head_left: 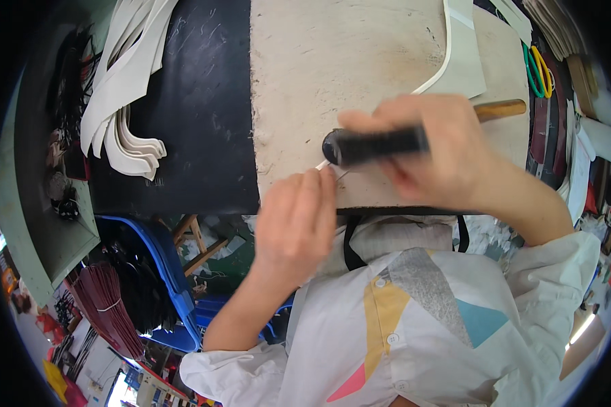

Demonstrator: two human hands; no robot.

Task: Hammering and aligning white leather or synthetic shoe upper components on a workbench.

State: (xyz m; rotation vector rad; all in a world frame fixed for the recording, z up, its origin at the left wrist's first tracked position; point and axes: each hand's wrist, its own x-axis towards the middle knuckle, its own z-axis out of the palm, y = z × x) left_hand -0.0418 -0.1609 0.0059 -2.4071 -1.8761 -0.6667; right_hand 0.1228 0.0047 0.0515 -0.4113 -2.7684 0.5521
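My right hand (448, 152) grips a hammer with a black cylindrical head (377, 144) and a wooden handle (501, 108). The head lies sideways just above the near edge of a beige work board (332, 61). My left hand (295, 217) pinches the near end of a thin white strip (447, 51) right beside the hammer head. From there the strip runs away across the board and curves up toward the far edge.
A black mat (197, 102) covers the table left of the board, with a stack of white cut pieces (125, 74) on it. Scissors with green and yellow handles (540, 68) lie at the right. Below the table stand a blue bin (166, 271) and a dark red bundle (105, 305).
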